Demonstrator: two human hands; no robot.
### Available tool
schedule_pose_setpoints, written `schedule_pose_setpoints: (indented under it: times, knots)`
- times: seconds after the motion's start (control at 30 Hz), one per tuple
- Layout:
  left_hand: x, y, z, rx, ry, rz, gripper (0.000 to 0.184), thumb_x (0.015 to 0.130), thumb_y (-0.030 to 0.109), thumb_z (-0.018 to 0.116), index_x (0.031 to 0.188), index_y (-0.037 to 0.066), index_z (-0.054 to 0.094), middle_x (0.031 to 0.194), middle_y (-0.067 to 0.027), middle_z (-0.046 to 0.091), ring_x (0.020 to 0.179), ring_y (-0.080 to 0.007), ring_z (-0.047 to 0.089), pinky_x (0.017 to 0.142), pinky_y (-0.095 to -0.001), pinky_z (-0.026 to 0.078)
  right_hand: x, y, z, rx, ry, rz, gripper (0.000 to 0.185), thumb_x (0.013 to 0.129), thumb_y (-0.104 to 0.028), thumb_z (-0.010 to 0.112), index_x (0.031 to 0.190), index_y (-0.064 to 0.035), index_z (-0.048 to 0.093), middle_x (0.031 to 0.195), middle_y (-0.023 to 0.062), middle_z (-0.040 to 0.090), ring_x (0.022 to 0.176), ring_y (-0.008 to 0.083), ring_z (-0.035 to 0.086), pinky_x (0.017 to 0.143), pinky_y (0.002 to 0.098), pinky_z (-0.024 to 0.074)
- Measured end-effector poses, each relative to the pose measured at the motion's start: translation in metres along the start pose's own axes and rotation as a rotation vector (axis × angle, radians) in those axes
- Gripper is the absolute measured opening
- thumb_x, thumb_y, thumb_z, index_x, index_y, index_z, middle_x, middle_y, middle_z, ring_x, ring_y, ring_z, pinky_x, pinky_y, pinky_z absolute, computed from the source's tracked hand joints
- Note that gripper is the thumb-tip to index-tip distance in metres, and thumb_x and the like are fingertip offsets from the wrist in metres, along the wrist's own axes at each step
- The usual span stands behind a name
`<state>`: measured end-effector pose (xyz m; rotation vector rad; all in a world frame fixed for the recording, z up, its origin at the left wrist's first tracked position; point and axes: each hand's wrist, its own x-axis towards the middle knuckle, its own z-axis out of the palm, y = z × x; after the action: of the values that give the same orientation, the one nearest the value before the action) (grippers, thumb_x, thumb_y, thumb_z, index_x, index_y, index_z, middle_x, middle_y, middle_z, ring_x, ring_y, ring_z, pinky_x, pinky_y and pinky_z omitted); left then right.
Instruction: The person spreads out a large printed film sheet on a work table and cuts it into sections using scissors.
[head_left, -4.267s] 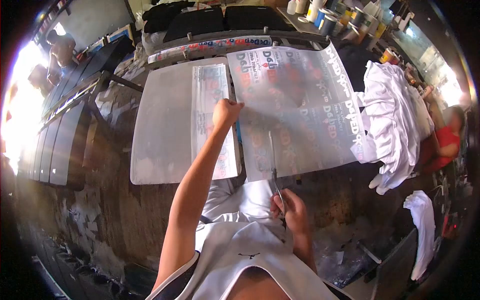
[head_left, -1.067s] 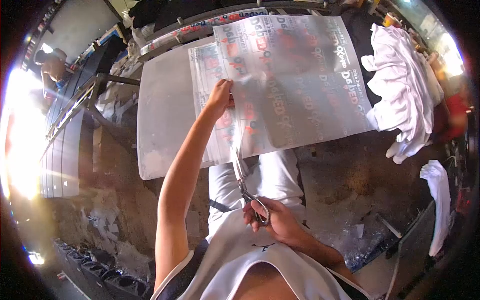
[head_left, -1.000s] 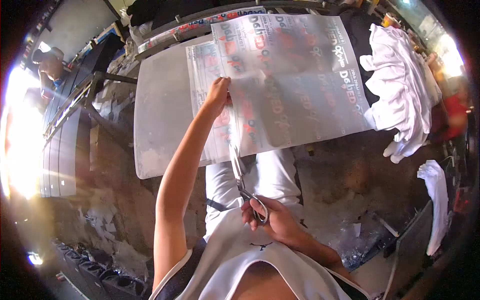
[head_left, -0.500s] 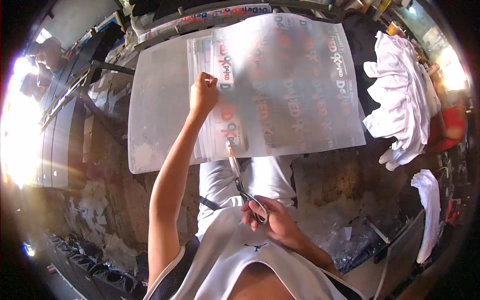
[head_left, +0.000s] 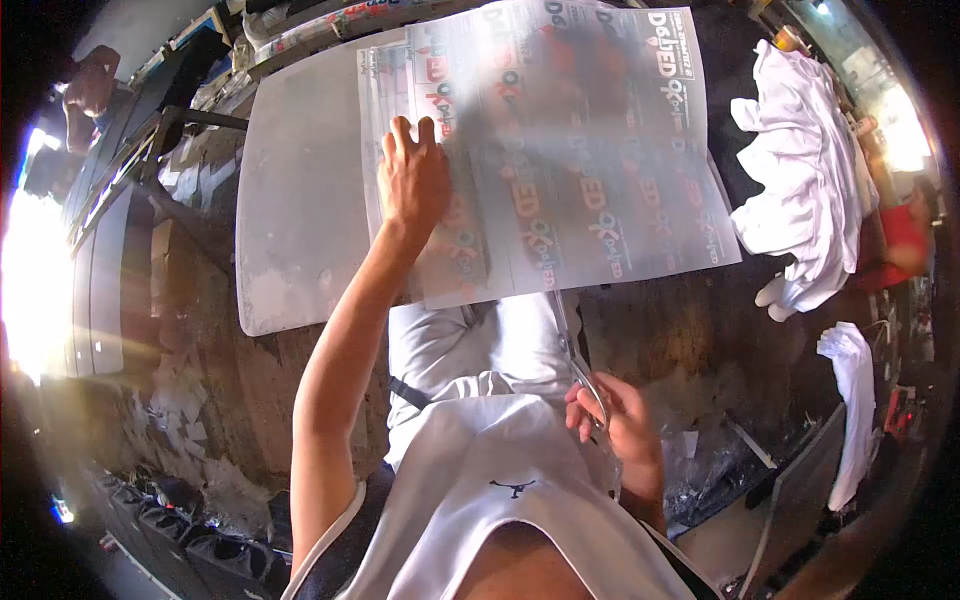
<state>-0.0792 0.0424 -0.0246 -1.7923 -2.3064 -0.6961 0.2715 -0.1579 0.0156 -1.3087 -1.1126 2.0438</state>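
Observation:
A translucent plastic sheet (head_left: 640, 190) printed with rows of red and dark lettering lies over a grey board (head_left: 300, 200) in front of me. My left hand (head_left: 415, 185) rests on the left part of the sheet, fingers bent and somewhat apart. Under and beside it are layered strips (head_left: 375, 90) of clear printed film. Low on the right, my right hand (head_left: 615, 410) grips a pair of metal scissors (head_left: 578, 355) by the handles. Their blades point up to the sheet's near edge, and the tips are partly hidden at or under it.
White crumpled cloth (head_left: 800, 180) hangs to the right of the sheet, with another white cloth piece (head_left: 848, 410) below it. A dark metal frame (head_left: 175, 120) stands at left. Plastic scraps (head_left: 200, 430) litter the lower left. A printed roll (head_left: 330, 20) lies along the back.
My right hand and the scissors have moved right along the sheet's near edge. The left hand has loosened from a closed grip to spread, bent fingers. The sheet has turned slightly.

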Motion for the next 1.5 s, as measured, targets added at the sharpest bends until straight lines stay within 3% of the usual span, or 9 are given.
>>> schedule_pose_setpoints:
  times: [0.17, 0.2, 0.37, 0.43, 0.5, 0.83, 1.03, 1.1, 1.5]
  knots:
    - [-0.001, -0.012, 0.004, 0.131, 0.207, 0.315, 0.045, 0.091, 0.008, 0.063, 0.136, 0.006, 0.060, 0.143, -0.0214, 0.049, 0.130, -0.0377, 0.050, 0.107, -0.0524, 0.041, -0.007, -0.004, -0.020, -0.086, 0.064, -0.008, 0.025, 0.105, -0.024, 0.065, 0.105, 0.0010, 0.067, 0.080, 0.0072, 0.069, 0.061, 0.0086, 0.061, 0.055, 0.0238, 0.0489]
    - [-0.004, -0.013, 0.001, -0.047, 0.033, 0.320, 0.046, 0.096, 0.012, 0.062, 0.142, 0.007, 0.059, 0.153, -0.0208, 0.045, 0.144, -0.0378, 0.043, 0.119, -0.0532, 0.033, -0.012, -0.003, -0.032, -0.146, -0.014, 0.048, 0.024, 0.105, -0.023, 0.065, 0.105, 0.0005, 0.066, 0.080, 0.0068, 0.069, 0.061, 0.0089, 0.060, 0.055, 0.0240, 0.0487]
    - [-0.072, -0.009, -0.039, -0.124, -0.320, 0.406, 0.061, 0.107, 0.041, 0.054, 0.158, 0.010, 0.043, 0.171, -0.0145, 0.026, 0.160, -0.0312, 0.016, 0.131, -0.0512, 0.011, -0.036, 0.025, -0.052, -0.060, -0.256, 0.311, 0.018, 0.105, -0.017, 0.064, 0.111, 0.0006, 0.063, 0.091, 0.0069, 0.069, 0.074, 0.0111, 0.065, 0.065, 0.0243, 0.0525]
    - [-0.082, -0.006, -0.037, -0.074, -0.305, 0.419, 0.067, 0.106, 0.046, 0.051, 0.161, 0.008, 0.038, 0.170, -0.0147, 0.028, 0.160, -0.0305, 0.018, 0.131, -0.0494, 0.010, -0.030, 0.046, -0.028, -0.051, -0.304, 0.127, 0.025, 0.107, -0.023, 0.063, 0.111, 0.0008, 0.062, 0.095, 0.0054, 0.070, 0.085, 0.0116, 0.068, 0.077, 0.0278, 0.0566]
    - [-0.084, -0.007, -0.036, -0.078, -0.262, 0.408, 0.068, 0.107, 0.047, 0.049, 0.162, 0.009, 0.036, 0.170, -0.0147, 0.028, 0.160, -0.0298, 0.018, 0.132, -0.0487, 0.009, -0.023, 0.053, -0.001, -0.126, -0.170, 0.163, 0.027, 0.104, -0.026, 0.068, 0.108, 0.0009, 0.063, 0.093, 0.0053, 0.070, 0.085, 0.0108, 0.068, 0.077, 0.0279, 0.0562]
    - [-0.087, -0.005, -0.033, -0.017, -0.257, 0.383, 0.073, 0.103, 0.052, 0.051, 0.164, 0.014, 0.034, 0.171, -0.0104, 0.028, 0.161, -0.0273, 0.016, 0.132, -0.0478, 0.006, 0.014, 0.049, 0.052, -0.048, -0.083, 0.100, 0.021, 0.102, -0.020, 0.066, 0.107, 0.0000, 0.062, 0.086, 0.0046, 0.069, 0.074, 0.0099, 0.064, 0.070, 0.0263, 0.0525]
    - [-0.086, -0.004, -0.039, -0.022, -0.299, 0.390, 0.077, 0.102, 0.048, 0.052, 0.165, 0.010, 0.029, 0.172, -0.0133, 0.023, 0.161, -0.0267, 0.014, 0.132, -0.0466, 0.004, 0.021, 0.042, 0.053, -0.044, -0.041, 0.013, 0.025, 0.106, -0.025, 0.062, 0.107, 0.0004, 0.062, 0.083, 0.0064, 0.068, 0.069, 0.0103, 0.061, 0.064, 0.0264, 0.0494]
    - [-0.087, -0.006, -0.037, -0.047, -0.273, 0.408, 0.083, 0.098, 0.051, 0.055, 0.164, 0.007, 0.029, 0.172, -0.0148, 0.023, 0.161, -0.0267, 0.014, 0.132, -0.0466, 0.004, 0.024, 0.037, 0.055, -0.061, -0.031, 0.021, 0.042, 0.105, -0.039, 0.062, 0.108, 0.0028, 0.063, 0.085, 0.0079, 0.068, 0.072, 0.0122, 0.061, 0.066, 0.0273, 0.0501]
    - [-0.085, -0.006, -0.039, -0.064, -0.275, 0.437, 0.087, 0.092, 0.050, 0.058, 0.162, 0.006, 0.033, 0.171, -0.0160, 0.026, 0.160, -0.0284, 0.018, 0.132, -0.0491, 0.007, 0.041, 0.037, 0.063, -0.077, -0.058, -0.052, 0.030, 0.108, -0.028, 0.058, 0.110, 0.0020, 0.063, 0.084, 0.0086, 0.068, 0.070, 0.0117, 0.061, 0.064, 0.0262, 0.0503]
